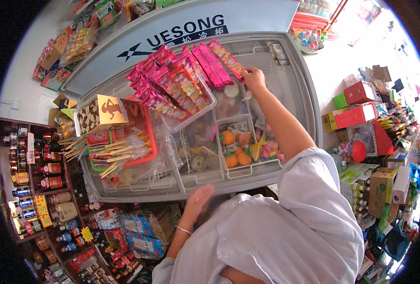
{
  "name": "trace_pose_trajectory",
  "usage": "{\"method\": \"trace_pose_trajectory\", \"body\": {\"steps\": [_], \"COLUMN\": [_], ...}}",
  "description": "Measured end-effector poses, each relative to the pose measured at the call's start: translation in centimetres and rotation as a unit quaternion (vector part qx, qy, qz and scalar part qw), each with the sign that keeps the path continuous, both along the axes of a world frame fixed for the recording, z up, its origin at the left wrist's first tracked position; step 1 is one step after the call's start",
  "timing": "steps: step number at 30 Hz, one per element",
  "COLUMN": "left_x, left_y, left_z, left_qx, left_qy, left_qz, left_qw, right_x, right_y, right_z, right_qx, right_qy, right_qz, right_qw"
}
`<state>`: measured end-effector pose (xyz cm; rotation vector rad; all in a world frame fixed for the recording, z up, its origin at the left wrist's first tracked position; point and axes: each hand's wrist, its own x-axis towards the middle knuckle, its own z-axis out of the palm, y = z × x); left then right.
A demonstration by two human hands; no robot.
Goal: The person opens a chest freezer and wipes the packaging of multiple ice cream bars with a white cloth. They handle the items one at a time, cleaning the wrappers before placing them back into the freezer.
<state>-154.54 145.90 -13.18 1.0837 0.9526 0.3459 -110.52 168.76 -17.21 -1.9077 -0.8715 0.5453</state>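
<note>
My right hand (pixel 254 80) pinches the lower end of a pink snack packet (pixel 225 58) at the far side of the chest freezer's glass lid (pixel 263 103). Several more pink packets (pixel 210 65) lie in a row to its left. Beside that row, a clear plastic bin (pixel 192 119) is heaped with packets of the same kind. My left hand (pixel 199 198), blurred by motion, is loosely extended over the freezer's front edge (pixel 160 197) and appears to hold nothing. Through the glass I see orange pumpkin-shaped items (pixel 236 158) in a wire basket (pixel 256 164).
Left on the lid are a patterned cardboard box (pixel 101 113), a red plastic basket (pixel 152 142) and skewer sticks (pixel 114 159). Shelves of jars and bottles (pixel 50 167) stand at left. Stacked boxes (pixel 359 113) crowd the right side. Bagged goods (pixel 78 42) sit behind, upper left.
</note>
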Motion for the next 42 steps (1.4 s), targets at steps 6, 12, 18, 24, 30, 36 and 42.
{"method": "trace_pose_trajectory", "body": {"steps": [6,12,18,24,30,36,42], "left_x": [7.8,17.6,18.0,16.5,14.2,11.8,11.0], "left_y": [5.2,8.8,7.7,6.1,4.6,5.1,6.1], "left_z": [6.0,11.8,14.7,15.4,15.6,15.1,12.6], "left_qx": [-0.001,-0.044,-0.176,-0.238,-0.247,-0.074,0.078], "left_qy": [-0.139,-0.317,-0.371,-0.406,-0.326,-0.390,-0.322], "left_qz": [0.007,0.084,0.182,0.166,0.196,0.194,0.234], "left_qw": [0.990,0.944,0.894,0.867,0.891,0.897,0.914], "right_x": [-3.9,-9.9,-12.4,-17.8,-20.4,-20.1,-23.4], "right_y": [-10.8,-20.1,-23.0,-21.6,-19.8,-18.2,-18.6], "right_z": [10.4,17.9,20.2,22.3,20.4,19.2,18.0], "right_qx": [0.107,0.076,0.215,0.360,0.316,0.253,0.203], "right_qy": [0.332,0.411,0.387,-0.042,0.082,0.530,0.740], "right_qz": [0.033,0.108,-0.002,0.072,0.088,0.010,0.134], "right_qw": [0.937,0.902,0.897,0.929,0.941,0.809,0.627]}}
